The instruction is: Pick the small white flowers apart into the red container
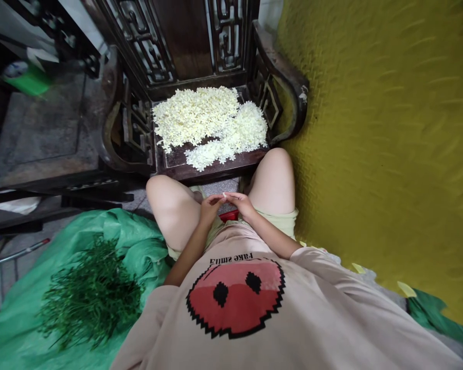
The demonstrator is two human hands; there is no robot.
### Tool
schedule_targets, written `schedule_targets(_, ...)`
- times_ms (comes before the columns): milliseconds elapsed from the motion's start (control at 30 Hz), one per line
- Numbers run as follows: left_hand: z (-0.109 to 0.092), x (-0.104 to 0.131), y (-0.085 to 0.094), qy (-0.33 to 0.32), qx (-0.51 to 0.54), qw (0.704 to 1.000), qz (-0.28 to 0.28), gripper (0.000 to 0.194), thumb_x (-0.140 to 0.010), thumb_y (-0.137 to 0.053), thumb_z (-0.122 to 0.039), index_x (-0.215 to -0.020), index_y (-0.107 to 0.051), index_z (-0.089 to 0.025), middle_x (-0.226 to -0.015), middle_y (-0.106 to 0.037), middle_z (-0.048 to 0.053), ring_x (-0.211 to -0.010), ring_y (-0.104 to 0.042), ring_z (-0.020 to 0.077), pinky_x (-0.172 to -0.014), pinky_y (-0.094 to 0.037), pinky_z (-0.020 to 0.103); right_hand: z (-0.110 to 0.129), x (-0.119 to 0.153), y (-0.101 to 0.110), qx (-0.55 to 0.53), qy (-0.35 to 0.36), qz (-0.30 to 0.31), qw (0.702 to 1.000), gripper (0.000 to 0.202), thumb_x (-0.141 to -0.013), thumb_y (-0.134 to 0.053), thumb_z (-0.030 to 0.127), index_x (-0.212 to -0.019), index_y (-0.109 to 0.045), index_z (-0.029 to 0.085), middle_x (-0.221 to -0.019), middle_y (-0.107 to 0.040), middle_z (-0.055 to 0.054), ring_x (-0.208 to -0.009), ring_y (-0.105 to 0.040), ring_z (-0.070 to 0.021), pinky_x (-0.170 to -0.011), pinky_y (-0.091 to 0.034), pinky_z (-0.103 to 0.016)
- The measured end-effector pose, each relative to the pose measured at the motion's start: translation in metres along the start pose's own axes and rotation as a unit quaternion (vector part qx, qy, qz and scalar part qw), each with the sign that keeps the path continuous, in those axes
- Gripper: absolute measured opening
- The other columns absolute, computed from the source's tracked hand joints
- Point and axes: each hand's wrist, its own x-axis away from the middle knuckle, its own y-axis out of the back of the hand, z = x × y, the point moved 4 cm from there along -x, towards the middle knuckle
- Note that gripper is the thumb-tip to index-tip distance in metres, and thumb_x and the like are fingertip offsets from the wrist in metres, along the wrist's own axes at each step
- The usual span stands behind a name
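Fingertips together, my left hand [212,204] and my right hand [241,202] meet above my lap. Between them is a small pale piece [224,195], pinched by both; it is too small to make out, though its colour resembles the flowers. Ahead of my hands, a large pile of cream-white flowers [195,115] covers much of the dark wooden chair seat [170,168]. A whiter heap of flowers [247,126] adjoins it on the right and runs toward the front edge. Below my hands, part of a red object [229,215] shows between my thighs.
On the left, green stems [94,295] lie on a green plastic sheet [111,221]. A wooden side table [42,133] bears a green container [29,78]. The chair's right armrest [299,95] stands beside a yellow textured surface [381,154] along my right.
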Motion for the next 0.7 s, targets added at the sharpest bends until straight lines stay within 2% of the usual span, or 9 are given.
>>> schedule_targets(333, 0.0023, -0.0025, 0.0007, -0.013, -0.021, 1.000, -0.003, 0.025, -0.060, -0.072, -0.036, -0.072, -0.066, -0.015, -0.073, -0.067, 0.004, -0.071, -0.061, 0.0154, -0.074, -0.047, 0.030, -0.0028, -0.0027, 0.0008, 0.018, 0.014, 0.010, 1.000, 0.040, -0.056, -0.075, 0.045, -0.086, -0.073, 0.018, -0.090, -0.072, -0.006, -0.086, -0.064, -0.0205, -0.086, -0.045, -0.036)
schedule_targets(533, 0.0004, -0.0022, 0.0007, -0.048, -0.074, 0.996, -0.009, 0.024, -0.065, -0.068, -0.038, -0.074, -0.065, -0.016, -0.074, -0.066, 0.004, -0.071, -0.060, 0.0151, -0.072, -0.047, 0.029, -0.0033, -0.0052, 0.0011, 0.042, 0.067, -0.005, 0.997, 0.040, -0.055, -0.075, 0.047, -0.082, -0.071, 0.018, -0.089, -0.072, -0.007, -0.087, -0.065, -0.0215, -0.084, -0.048, -0.036)
schedule_targets(700, -0.0039, -0.0013, 0.0006, -0.069, -0.113, 0.991, -0.017, 0.023, -0.065, -0.069, -0.037, -0.073, -0.066, -0.017, -0.075, -0.066, 0.003, -0.072, -0.059, 0.0144, -0.072, -0.046, 0.027, -0.0005, -0.0054, 0.0017, 0.089, 0.110, -0.007, 0.990, 0.036, -0.060, -0.072, 0.046, -0.082, -0.071, 0.018, -0.093, -0.071, -0.008, -0.092, -0.065, -0.0225, -0.086, -0.048, -0.037)
